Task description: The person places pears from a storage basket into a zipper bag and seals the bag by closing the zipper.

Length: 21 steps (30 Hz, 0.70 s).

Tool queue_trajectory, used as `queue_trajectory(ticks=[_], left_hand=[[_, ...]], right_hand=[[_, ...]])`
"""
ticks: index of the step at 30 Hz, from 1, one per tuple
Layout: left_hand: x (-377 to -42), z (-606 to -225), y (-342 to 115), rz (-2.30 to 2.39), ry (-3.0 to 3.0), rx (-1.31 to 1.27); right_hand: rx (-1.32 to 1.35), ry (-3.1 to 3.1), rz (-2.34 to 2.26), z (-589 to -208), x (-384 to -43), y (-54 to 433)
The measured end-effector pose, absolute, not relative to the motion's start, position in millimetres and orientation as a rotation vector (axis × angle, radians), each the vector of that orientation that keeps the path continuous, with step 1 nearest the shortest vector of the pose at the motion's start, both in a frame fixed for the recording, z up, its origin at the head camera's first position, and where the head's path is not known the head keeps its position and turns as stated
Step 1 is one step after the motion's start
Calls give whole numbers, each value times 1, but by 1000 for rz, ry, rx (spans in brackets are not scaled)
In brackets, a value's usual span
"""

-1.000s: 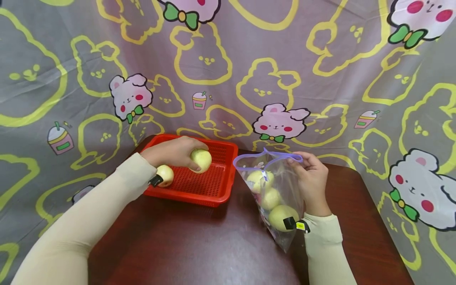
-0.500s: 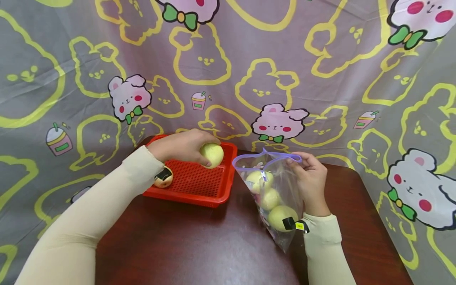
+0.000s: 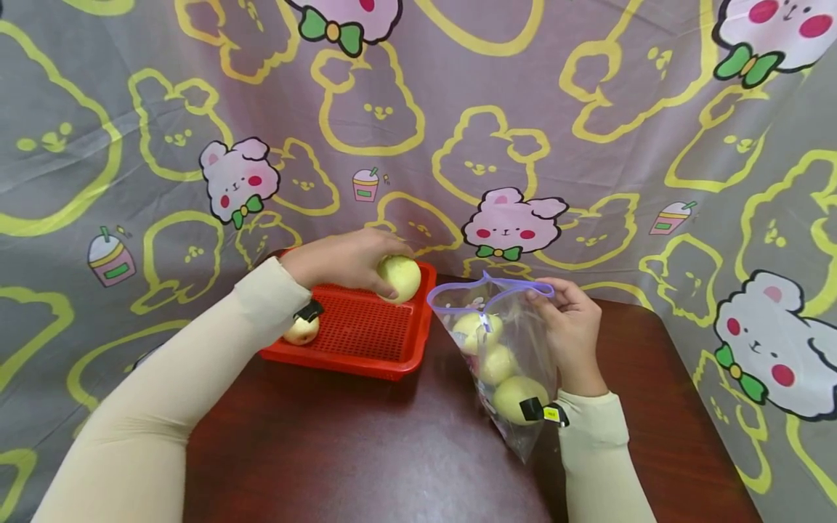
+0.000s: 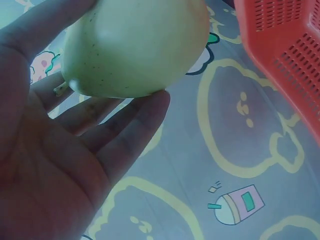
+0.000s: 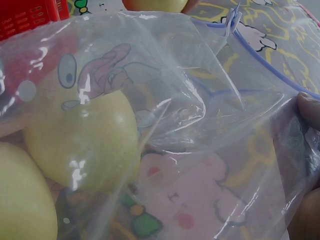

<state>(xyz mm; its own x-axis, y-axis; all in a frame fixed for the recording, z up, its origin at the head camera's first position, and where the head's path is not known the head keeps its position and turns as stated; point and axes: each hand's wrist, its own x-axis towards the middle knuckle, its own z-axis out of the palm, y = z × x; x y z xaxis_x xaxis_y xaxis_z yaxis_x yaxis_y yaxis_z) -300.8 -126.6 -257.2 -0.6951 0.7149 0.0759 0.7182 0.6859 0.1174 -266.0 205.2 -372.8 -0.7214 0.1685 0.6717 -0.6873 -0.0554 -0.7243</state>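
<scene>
My left hand (image 3: 349, 256) holds a round, pale yellow-green pear (image 3: 400, 280) over the right part of the red basket (image 3: 418, 341). The left wrist view shows this pear (image 4: 135, 50) with small brown dots and a short stem, thumb and fingers curled around it. A second pear (image 3: 302, 330) lies in the basket's left side, partly behind the left wrist. My right hand (image 3: 575, 327) pinches the purple rim of a clear zip bag (image 3: 546, 341), whose mouth gapes. Inside the bag, 3 pears (image 3: 495, 365) are stacked; the right wrist view shows two of them through the plastic.
Everything stands on a dark reddish-brown table (image 3: 392, 450). A grey curtain (image 3: 405, 94) with yellow outlines and cartoon rabbits hangs behind and along both sides. The bag is to the right of the basket, with a narrow gap between them.
My left hand has carried the pear to the right and slightly up, from the middle of the basket toward its right rim. The right hand and bag have stayed in place.
</scene>
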Motion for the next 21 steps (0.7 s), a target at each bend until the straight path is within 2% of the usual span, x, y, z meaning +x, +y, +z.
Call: queue_trajectory(ticks=[21], left_hand=[[-299, -250, -89, -197, -2824, -1274]], right_hand=[[573, -1629, 1833, -373, -265, 205]])
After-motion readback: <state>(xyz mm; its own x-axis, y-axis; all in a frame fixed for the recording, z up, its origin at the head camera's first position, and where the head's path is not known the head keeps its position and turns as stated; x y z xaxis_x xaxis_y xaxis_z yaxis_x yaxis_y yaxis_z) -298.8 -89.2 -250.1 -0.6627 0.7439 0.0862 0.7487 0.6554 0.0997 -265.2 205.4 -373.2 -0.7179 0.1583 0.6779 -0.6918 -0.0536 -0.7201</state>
